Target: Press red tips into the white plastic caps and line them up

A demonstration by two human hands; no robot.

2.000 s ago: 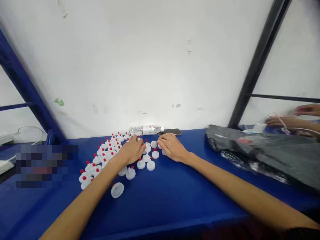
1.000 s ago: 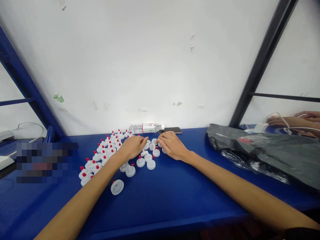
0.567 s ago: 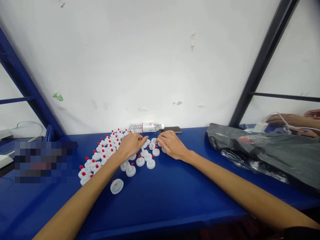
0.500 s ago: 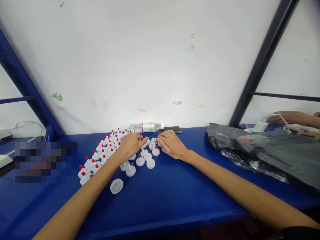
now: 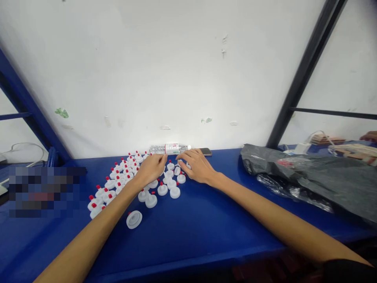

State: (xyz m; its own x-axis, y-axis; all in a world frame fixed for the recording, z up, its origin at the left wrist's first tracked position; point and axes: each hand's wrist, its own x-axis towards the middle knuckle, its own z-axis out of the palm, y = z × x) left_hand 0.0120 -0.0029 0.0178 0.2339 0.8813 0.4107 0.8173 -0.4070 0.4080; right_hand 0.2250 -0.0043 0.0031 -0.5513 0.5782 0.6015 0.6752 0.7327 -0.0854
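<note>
Many white plastic caps with red tips (image 5: 162, 188) stand on the blue table, most of them upright in a dense cluster to the left. My left hand (image 5: 151, 169) is among them, fingers curled and thumb pressed in; whatever it grips is hidden. White shows just beneath its thumb side. My right hand (image 5: 196, 166) rests over the right end of the loose caps, palm down, fingers apart and bent, partly covering a few caps. One cap (image 5: 134, 219) lies on its side near my left forearm, its hollow underside showing.
Against the wall lie a clear water bottle (image 5: 169, 149) and a phone (image 5: 206, 151). A grey plastic bag (image 5: 294, 165) covers the table's right side. Metal posts (image 5: 300, 78) rise on both sides. Another person's hand (image 5: 368, 136) shows at the far right edge.
My left hand has drawn slightly back to the left from a cap near its thumb, which now stands uncovered. My right hand has shifted a little left over the caps. The view has turned slightly.
</note>
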